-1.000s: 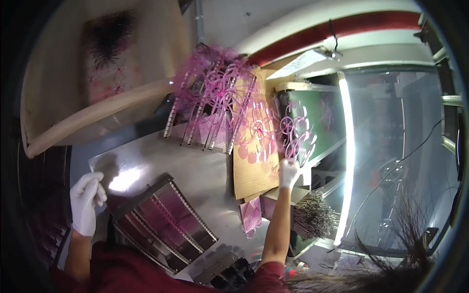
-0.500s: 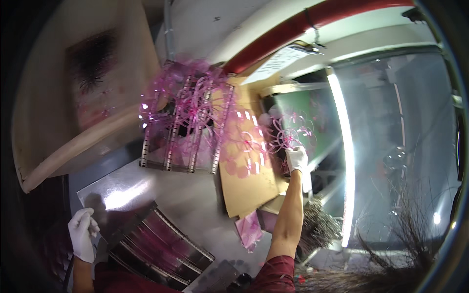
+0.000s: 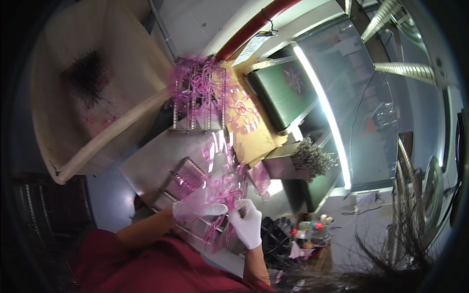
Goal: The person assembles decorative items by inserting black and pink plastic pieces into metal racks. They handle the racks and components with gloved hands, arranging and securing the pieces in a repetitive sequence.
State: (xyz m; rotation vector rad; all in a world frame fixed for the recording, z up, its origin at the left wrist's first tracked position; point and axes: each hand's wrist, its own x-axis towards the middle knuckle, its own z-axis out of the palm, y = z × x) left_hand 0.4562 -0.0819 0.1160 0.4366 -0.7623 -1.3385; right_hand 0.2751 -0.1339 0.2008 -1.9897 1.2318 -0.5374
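Observation:
In front of my body both white-gloved hands are close together at a clear pink plastic piece with many loops and round discs (image 3: 222, 188). My left hand (image 3: 198, 209) is closed around its left side, partly covered by pink strands. My right hand (image 3: 246, 223) pinches strands at its right side, fingers curled. Motion blurs the piece, so its exact outline is hard to tell. Under the hands is a dark slotted metal rack (image 3: 188, 178) with pink pieces in it. Another rack beyond bears a heap of pink looped pieces (image 3: 198, 90).
A large pale bin (image 3: 117, 129) with a dark bristly clump stands far left. A cardboard sheet (image 3: 251, 149) with a pink piece lies beside a green conveyor belt (image 3: 273, 100). A bright tube light (image 3: 322, 102) crosses above. Bottles (image 3: 312, 229) stand at the right.
My right hand has come back from the conveyor to my front. My left hand has moved right to meet it at the pink piece. A pink piece now lies on the belt.

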